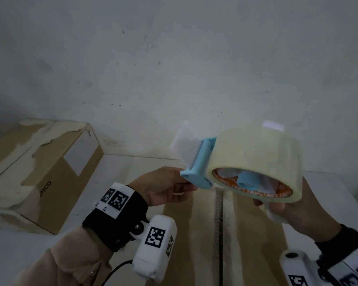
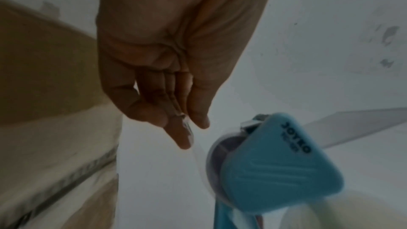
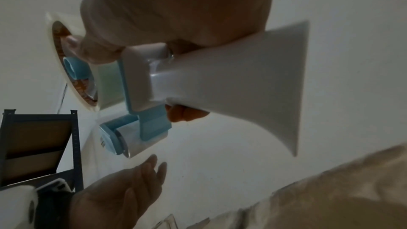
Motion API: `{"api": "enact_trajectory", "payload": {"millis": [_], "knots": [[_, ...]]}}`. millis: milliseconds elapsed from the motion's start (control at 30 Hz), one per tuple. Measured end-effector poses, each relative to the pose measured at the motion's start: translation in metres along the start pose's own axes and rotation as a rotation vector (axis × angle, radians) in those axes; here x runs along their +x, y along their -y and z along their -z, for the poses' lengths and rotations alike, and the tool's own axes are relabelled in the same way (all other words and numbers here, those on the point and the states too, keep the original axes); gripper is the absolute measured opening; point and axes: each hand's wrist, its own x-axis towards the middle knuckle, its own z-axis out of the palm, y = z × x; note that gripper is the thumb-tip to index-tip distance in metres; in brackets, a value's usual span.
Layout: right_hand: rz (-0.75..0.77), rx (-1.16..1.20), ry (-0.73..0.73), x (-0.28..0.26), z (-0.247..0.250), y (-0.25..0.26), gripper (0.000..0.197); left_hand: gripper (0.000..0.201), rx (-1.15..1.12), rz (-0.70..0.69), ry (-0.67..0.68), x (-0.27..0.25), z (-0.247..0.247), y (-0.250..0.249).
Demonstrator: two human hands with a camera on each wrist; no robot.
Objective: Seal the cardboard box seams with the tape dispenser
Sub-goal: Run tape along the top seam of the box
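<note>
My right hand [image 1: 293, 211] grips the white handle [image 3: 242, 83] of a blue tape dispenser [image 1: 203, 164] and holds it in the air above a cardboard box [image 1: 184, 234]. A fat roll of clear tape [image 1: 256, 157] sits on the dispenser. My left hand [image 1: 174, 186] is at the dispenser's front end. In the left wrist view, the left hand's thumb and fingers [image 2: 182, 138] pinch the free end of the tape strip [image 2: 198, 159], which runs to the dispenser's roller [image 2: 220, 163]. The box's centre seam [image 1: 220, 223] runs toward me below the dispenser.
A second cardboard box [image 1: 39, 172] with torn tape remains stands at the left against the white wall [image 1: 174, 69]. A dark metal shelf [image 3: 39, 145] shows in the right wrist view. White floor lies beside the box on the left.
</note>
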Motion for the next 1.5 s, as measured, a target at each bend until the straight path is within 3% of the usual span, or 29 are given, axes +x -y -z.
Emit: {"api": "enact_trajectory", "payload": {"millis": [67,233,367,467,600,833,1033,1300,1500], "knots": [[0.003,-0.026,0.01,0.0,0.002,0.0,0.109,0.024,0.018,0.005,-0.009,0.0,0.001,0.0],[-0.01,-0.024,0.045,0.003,-0.001,0.004,0.09,0.02,0.064,-0.028,-0.079,0.002,0.006,0.0],[0.038,-0.062,0.043,0.005,-0.007,0.011,0.061,0.01,0.138,-0.069,-0.114,0.004,0.012,-0.001],[0.072,-0.1,0.089,0.011,-0.006,0.007,0.066,0.004,0.189,-0.125,-0.168,0.005,0.013,-0.001],[0.043,-0.043,0.1,0.019,-0.008,0.007,0.06,0.018,0.229,-0.193,-0.208,0.011,0.014,-0.001],[-0.028,-0.156,0.138,0.033,0.001,-0.003,0.071,0.015,0.212,-0.193,-0.24,0.024,0.023,-0.001],[-0.078,-0.232,0.189,0.039,0.019,-0.01,0.046,0.01,0.186,-0.184,-0.314,0.033,0.047,0.007],[-0.118,-0.272,0.246,0.049,0.018,-0.02,0.046,0.01,0.255,-0.227,-0.362,0.043,0.053,0.012],[-0.194,-0.319,0.295,0.059,0.011,-0.028,0.081,0.011,0.272,-0.235,-0.392,0.044,0.059,0.011]]}}
